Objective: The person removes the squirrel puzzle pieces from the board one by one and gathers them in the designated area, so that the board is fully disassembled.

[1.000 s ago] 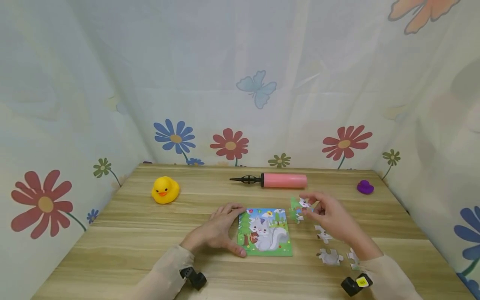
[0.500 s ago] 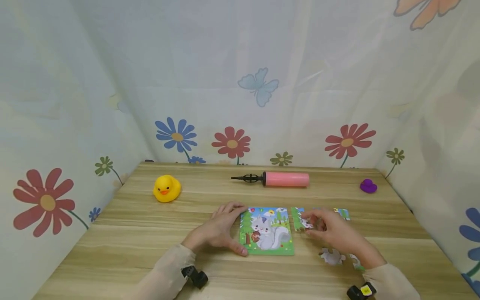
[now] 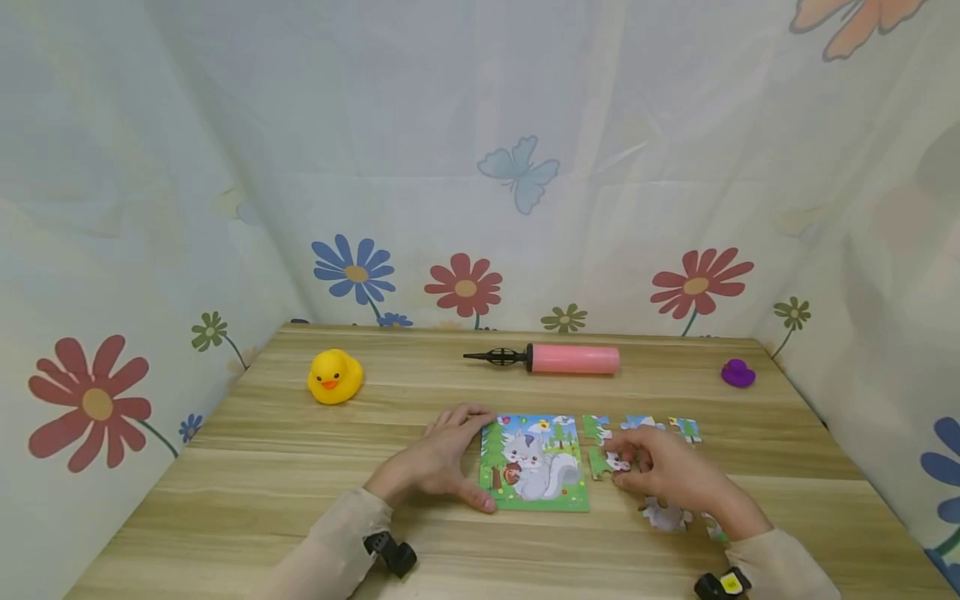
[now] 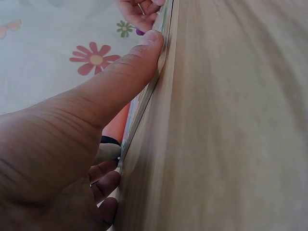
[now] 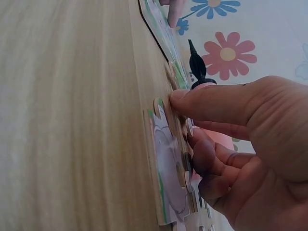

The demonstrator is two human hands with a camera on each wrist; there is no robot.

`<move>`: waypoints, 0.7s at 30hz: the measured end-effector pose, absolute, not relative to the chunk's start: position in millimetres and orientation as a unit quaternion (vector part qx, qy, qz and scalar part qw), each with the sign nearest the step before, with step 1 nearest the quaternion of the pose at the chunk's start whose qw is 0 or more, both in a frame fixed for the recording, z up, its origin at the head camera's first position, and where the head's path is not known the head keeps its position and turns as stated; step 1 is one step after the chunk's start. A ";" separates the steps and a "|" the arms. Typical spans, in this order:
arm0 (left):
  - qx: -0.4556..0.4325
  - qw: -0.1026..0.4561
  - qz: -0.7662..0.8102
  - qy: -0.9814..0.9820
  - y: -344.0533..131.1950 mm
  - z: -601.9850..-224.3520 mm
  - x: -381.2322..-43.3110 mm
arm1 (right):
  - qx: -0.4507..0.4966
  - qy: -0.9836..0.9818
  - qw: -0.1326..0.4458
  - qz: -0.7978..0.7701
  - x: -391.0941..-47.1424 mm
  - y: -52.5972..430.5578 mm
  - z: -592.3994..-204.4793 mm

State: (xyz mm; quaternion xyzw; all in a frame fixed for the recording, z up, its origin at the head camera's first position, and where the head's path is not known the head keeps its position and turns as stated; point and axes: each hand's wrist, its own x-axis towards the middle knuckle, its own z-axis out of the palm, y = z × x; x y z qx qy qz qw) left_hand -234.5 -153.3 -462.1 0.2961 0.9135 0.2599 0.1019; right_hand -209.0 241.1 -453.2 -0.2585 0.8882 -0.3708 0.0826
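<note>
A square picture board with a grey squirrel on it lies flat on the table. My left hand rests along its left side, thumb at the near corner and fingers at the far one. Just right of the board, my right hand pinches a jigsaw piece showing green and part of a white animal face, low over the wood. Beyond it lies a green tree piece. A grey piece sits nearer me, partly covered by the right hand; in the right wrist view, a grey piece shows close up.
More jigsaw pieces lie around the right hand: a blue one, a tree one and a green-edged one by the wrist. Farther back are a yellow rubber duck, a pink hand pump and a small purple duck.
My right hand has brought the face piece toward me, from over the tree piece to just below it. The left hand has stayed at the board.
</note>
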 end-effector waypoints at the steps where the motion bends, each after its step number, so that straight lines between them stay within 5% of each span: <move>1: 0.296 0.101 0.260 0.913 -153.3 -462.2 -234.6 | -0.257 0.888 0.086 -0.372 -208.9 240.9 -452.9; 21: 0.295 0.110 0.258 0.913 -154.2 -463.6 -235.8 | -0.251 0.891 0.089 -0.368 -207.1 239.1 -453.4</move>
